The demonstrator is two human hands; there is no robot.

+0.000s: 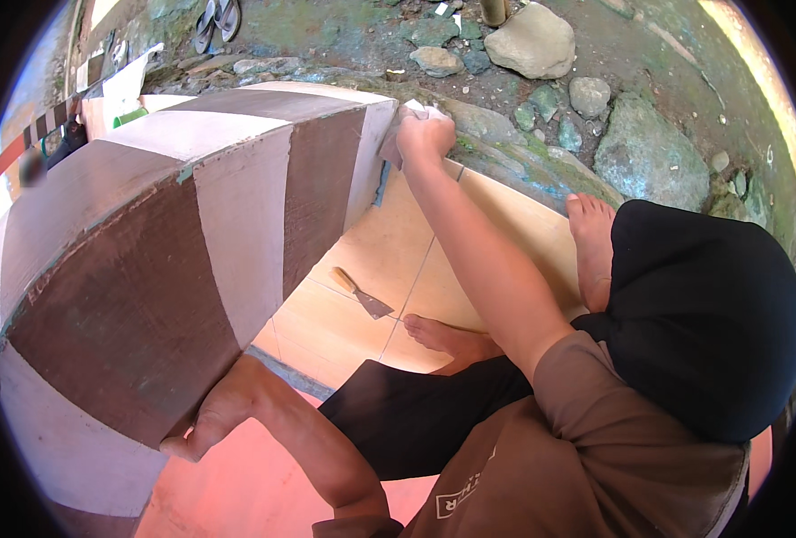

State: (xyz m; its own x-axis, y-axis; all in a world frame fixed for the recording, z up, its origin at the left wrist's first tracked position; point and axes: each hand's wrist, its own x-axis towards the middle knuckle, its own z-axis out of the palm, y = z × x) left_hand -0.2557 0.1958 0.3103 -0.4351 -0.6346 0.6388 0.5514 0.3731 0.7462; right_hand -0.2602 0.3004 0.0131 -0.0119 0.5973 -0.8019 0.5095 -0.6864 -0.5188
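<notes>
Low wall (120,305), striped brown and whitish, with two bare hands and one scraper (362,293).
Right hand (426,134): fingers closed on a thin, pale-and-brownish sheet (392,149), at the wall's far right end. Left hand (223,403): against the wall's near lower edge; fingers partly hidden, cannot tell whether open or closed. Scraper: wooden handle, flat blade, lying on tan floor tiles (362,242), right of the wall. Stones (530,41): grey, far right.

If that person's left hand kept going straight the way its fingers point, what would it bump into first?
Probably the pale stripe just past the fingertips of the left hand, though depth there is hard to judge.
</notes>
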